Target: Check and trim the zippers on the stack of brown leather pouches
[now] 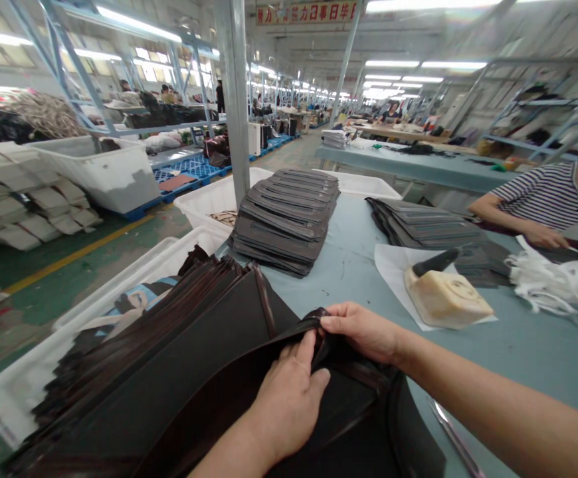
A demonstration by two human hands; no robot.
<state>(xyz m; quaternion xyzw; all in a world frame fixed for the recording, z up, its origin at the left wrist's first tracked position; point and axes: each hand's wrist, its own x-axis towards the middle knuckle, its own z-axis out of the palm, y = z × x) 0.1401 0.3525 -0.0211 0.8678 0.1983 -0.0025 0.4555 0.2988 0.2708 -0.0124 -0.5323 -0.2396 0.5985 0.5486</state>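
Observation:
My left hand [289,398] and my right hand [363,332] both pinch the upper edge of a dark brown leather-like panel [353,411], bending it over at the table's near corner. More such panels form a fanned stack [169,352] that runs down into a white plastic bin [14,405] on my left. Beyond my hands stands a stack of dark stitched panels [284,222]. A second stack [418,226] lies to the right. Near my right hand, a cream block with a black handle [443,299] rests on white paper [398,272].
The pale blue worktable [528,358] holds a bundle of white cords [553,282] and metal scissors [456,441]. A co-worker in a striped shirt [543,199] works at the right. White bins, stacked goods, shelving and a steel post [234,86] fill the factory beyond.

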